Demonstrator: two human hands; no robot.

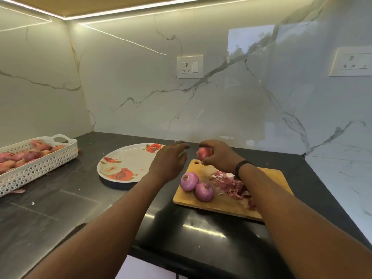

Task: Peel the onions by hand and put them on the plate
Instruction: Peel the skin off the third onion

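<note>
We find the task partly done. Two peeled onions (196, 187) lie side by side on the cutting board (267, 195), at about five o'clock from the plate (120, 164), with a heap of loose skins (229, 183) just beside them at three o'clock. The flowered plate carries no onion, so the transfer is wholly outstanding. A white basket (40, 166) at nine o'clock from the plate holds a good number of unpeeled onions.

The right hand (218, 156) holds a third onion (203, 153) above the far end of the board, fingers and thumb curled round it; its skin looks reddish, and we judge peeling there unfinished, though blur prevents certainty. The left hand (170, 160) hovers just beside it at nine o'clock, over the plate's near rim, fingers loosely spread and holding nothing, apart from the onion.
</note>
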